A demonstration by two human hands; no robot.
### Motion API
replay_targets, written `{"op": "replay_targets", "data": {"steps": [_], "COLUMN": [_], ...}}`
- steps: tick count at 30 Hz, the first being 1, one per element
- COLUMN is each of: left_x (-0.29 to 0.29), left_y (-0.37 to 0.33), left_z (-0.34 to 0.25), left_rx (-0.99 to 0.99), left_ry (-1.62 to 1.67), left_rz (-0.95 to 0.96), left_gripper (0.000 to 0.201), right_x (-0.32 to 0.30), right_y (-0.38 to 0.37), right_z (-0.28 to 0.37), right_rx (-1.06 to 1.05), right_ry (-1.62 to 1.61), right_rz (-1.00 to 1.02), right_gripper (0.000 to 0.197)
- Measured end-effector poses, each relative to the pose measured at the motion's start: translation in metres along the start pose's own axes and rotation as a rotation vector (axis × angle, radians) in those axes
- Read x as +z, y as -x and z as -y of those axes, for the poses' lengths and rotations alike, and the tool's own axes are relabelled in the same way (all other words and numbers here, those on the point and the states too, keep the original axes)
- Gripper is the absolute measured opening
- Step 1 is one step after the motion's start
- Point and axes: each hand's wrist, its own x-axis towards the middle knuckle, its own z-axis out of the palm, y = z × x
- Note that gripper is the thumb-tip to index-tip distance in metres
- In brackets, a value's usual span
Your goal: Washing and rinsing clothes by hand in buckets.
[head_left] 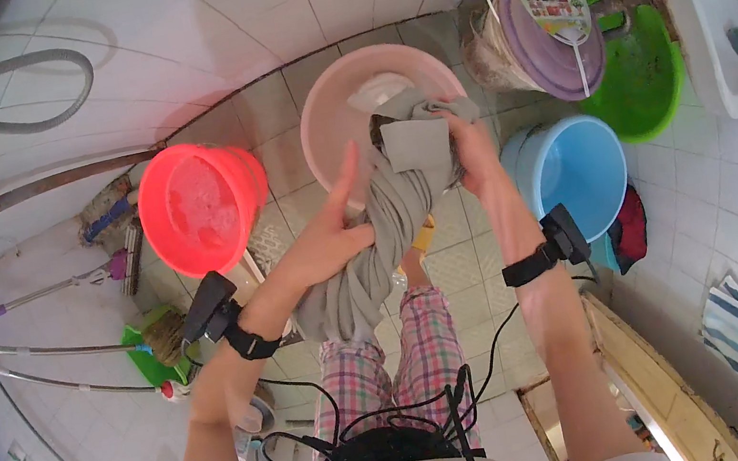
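Note:
A long grey garment (405, 186) hangs bunched between my hands, above the front of a pink basin (317, 113) on the floor. My right hand (470, 152) is closed on its upper end, beside a flat, squared-off panel of the same cloth. My left hand (332, 241) lies against the garment's left side, fingers stretched forward and thumb apart, touching the folds. The lower end of the garment drops toward my knees. Something pale and whitish (379, 91) lies in the basin, partly covered by the garment.
A red bucket (249, 172) with sudsy liquid stands left, a light blue bucket (605, 135) right. Behind that are a lidded bucket (519, 52) with a fan on top and a green basin (670, 91). Mops and a broom (164, 335) lean left; a wooden door (642, 371) is at lower right.

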Motion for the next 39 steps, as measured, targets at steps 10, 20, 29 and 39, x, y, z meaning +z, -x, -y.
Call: {"op": "replay_targets", "data": {"steps": [10, 20, 29, 39], "left_x": [0.001, -0.008, -0.009, 0.013], "left_y": [-0.001, -0.005, -0.001, 0.011], "left_z": [-0.022, 0.003, 0.033, -0.006], "left_rx": [-0.119, -0.331, -0.338, -0.213], "left_ry": [-0.464, -0.336, -0.4, -0.658], "left_rz": [0.189, 0.317, 0.315, 0.298], "left_gripper": [0.082, 0.082, 0.076, 0.066], "right_x": [-0.021, -0.016, -0.01, -0.011], "right_y": [0.008, 0.042, 0.046, 0.033], "right_z": [-0.029, 0.002, -0.017, -0.024], "right_rx": [-0.306, 0.083, 0.055, -0.001], "right_ry": [0.365, 0.323, 0.492, 0.386], "right_rz": [0.015, 0.408, 0.455, 0.418], "right_gripper": [0.029, 0.052, 0.059, 0.041]}}
